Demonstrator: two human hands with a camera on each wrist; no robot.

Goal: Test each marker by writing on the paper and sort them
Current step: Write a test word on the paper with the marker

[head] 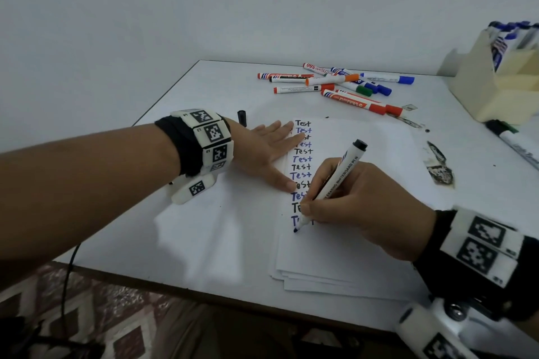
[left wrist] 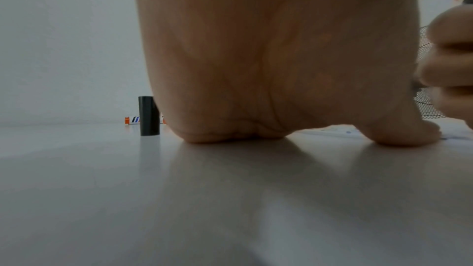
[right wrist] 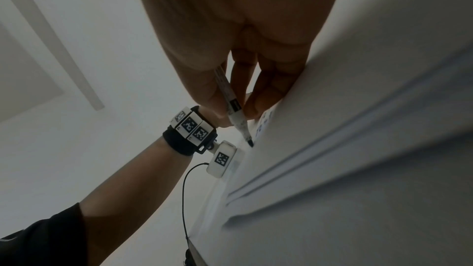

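My right hand (head: 347, 204) grips a white whiteboard marker (head: 335, 181) with a black end, its dark tip (head: 296, 230) touching the paper stack (head: 350, 248) below a column of black and blue "Test" words (head: 302, 159). In the right wrist view the marker (right wrist: 235, 112) is pinched between thumb and fingers. My left hand (head: 268, 148) lies flat with straight fingers on the paper's left edge; its palm (left wrist: 268, 68) fills the left wrist view. A black cap (head: 242, 118) stands upright behind it, also the cap (left wrist: 149, 115) in the left wrist view.
A pile of several markers (head: 335, 84) with orange, blue and green caps lies at the back of the white table (head: 204, 90). A cream holder (head: 501, 81) with blue-capped markers stands at the right. One marker (head: 516, 143) lies by it. Dark stains (head: 440, 166) mark the table.
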